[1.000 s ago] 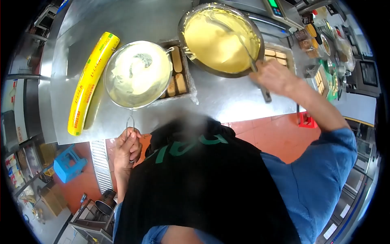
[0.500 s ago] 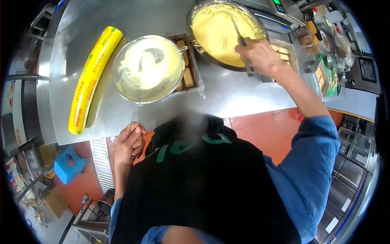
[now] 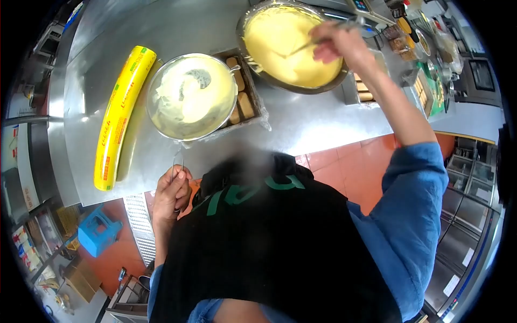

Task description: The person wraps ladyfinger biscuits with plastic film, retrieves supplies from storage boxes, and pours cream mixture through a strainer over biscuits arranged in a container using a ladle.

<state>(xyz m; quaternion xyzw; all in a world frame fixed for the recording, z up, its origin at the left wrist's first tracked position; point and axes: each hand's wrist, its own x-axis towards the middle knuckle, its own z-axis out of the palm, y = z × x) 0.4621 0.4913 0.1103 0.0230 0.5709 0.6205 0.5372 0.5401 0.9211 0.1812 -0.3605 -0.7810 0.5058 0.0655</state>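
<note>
My left hand (image 3: 173, 189) is closed around the wire handle of a round strainer (image 3: 168, 121) coated with pale cream. The strainer rests over part of a lined tray (image 3: 259, 105) of brown finger biscuits (image 3: 246, 105). My right hand (image 3: 339, 46), slightly blurred, grips a spatula (image 3: 304, 47) above a large metal bowl (image 3: 293, 86). The spatula's lower end dips into thick yellow cream (image 3: 274, 37) in that bowl. Its exact blade shape is hard to make out.
A long yellow roll box (image 3: 121, 116) lies left of the strainer. Another biscuit tray (image 3: 364, 96) stands right of the bowl. A scale (image 3: 362, 6) and several jars (image 3: 405, 46) sit at the back right. On the floor is a blue stool (image 3: 99, 229).
My right hand has moved up and slightly right, and the spatula has turned from steep to nearly level across the cream. My left hand stays on the strainer handle. The view has shifted slightly.
</note>
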